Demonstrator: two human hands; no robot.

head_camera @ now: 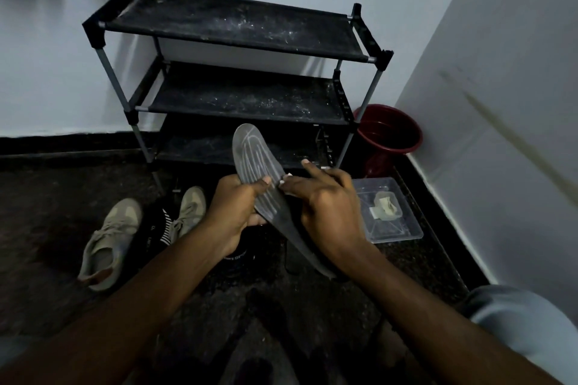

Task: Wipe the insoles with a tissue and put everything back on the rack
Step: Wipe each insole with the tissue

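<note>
A grey insole with pale curved lines is held up in front of the black three-shelf rack. My left hand grips its middle from the left, thumb on top. My right hand presses on the insole's right side, with a small bit of white tissue showing at the fingertips. The insole's heel end runs down under my right wrist. Two beige sneakers lie on the dark floor to the left.
A clear plastic box with a crumpled scrap inside sits on the floor at the right. Behind it stands a dark red bucket by the white wall corner. A black round container is under my left hand.
</note>
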